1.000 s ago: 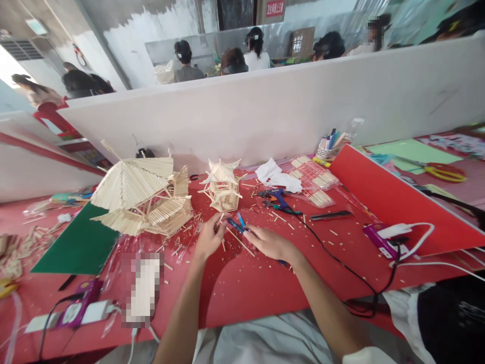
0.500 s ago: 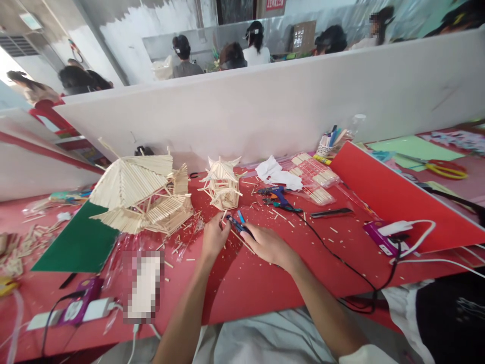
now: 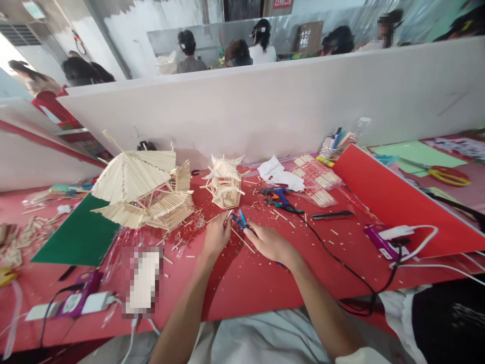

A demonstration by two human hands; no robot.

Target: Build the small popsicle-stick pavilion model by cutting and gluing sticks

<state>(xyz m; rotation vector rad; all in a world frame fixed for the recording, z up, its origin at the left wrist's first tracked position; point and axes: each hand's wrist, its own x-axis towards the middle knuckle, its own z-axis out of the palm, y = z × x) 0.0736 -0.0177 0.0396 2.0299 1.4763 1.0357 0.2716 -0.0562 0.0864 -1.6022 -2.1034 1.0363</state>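
Note:
My right hand (image 3: 275, 245) is closed round blue-handled pliers (image 3: 239, 221), their jaws pointing at my left hand. My left hand (image 3: 217, 235) pinches a short wooden stick (image 3: 229, 214) whose pale tip shows at the jaws; the fingers hide most of it. Just beyond my hands stands a small pavilion model (image 3: 225, 184) built of thin sticks. To its left sits a larger stick-built pavilion (image 3: 140, 189) with a wide slatted roof. A longer loose stick (image 3: 243, 240) lies on the red table (image 3: 242, 293) between my hands.
A glue gun (image 3: 278, 194) with a black cord lies right of the small model. Behind it are white tissue (image 3: 278, 173) and bagged sticks (image 3: 318, 174). A red board (image 3: 401, 202) leans at right near a purple power strip (image 3: 386, 243). A green board (image 3: 81, 235) lies left.
The view has shifted slightly. Both hands stay in nearly the same place over the table. A blue end now shows below my right hand.

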